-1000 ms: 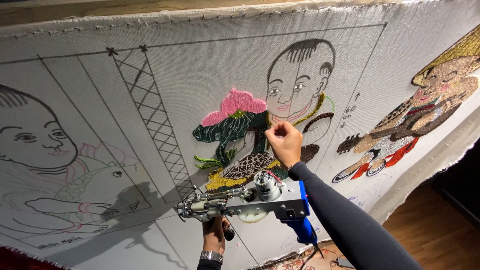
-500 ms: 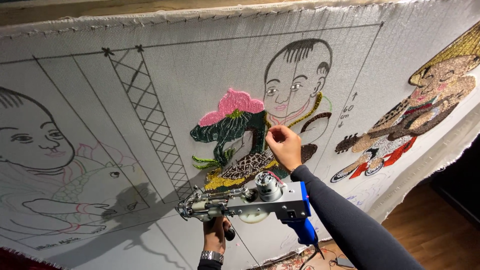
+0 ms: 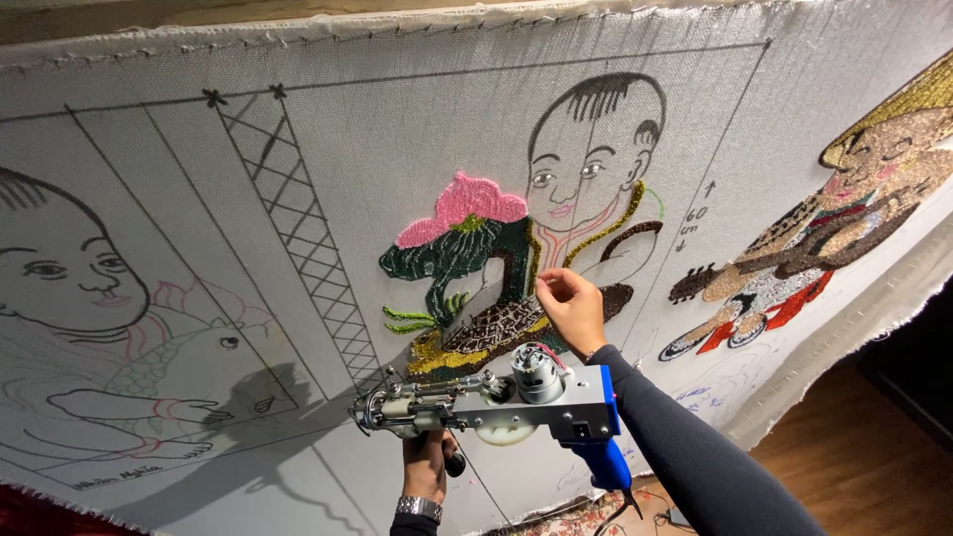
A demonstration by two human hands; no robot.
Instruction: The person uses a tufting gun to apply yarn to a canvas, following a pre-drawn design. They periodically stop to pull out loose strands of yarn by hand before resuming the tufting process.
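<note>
A large white tufting cloth [image 3: 397,149] stretches across the view, with drawn outlines of children and a partly tufted centre figure. My left hand [image 3: 427,467] grips the lower handle of a blue and silver tufting gun [image 3: 516,402], held sideways just below the tufted patch. My right hand [image 3: 571,308] is raised against the cloth, fingertips pinched at the dark and gold tufted area [image 3: 496,318] under the pink tufted flower [image 3: 462,208]. Whether a strand of yarn is between the fingers is too small to tell.
At the right a finished tufted figure [image 3: 844,208] in gold, brown and red covers the cloth. A drawn lattice strip [image 3: 298,228] and a drawn baby with a fish [image 3: 89,298] fill the left. Wooden floor [image 3: 854,467] shows at bottom right, beyond the cloth's frayed edge.
My right hand has stayed pinched at the tufted patch, shifting only slightly. The tufting gun and left hand hold the same place.
</note>
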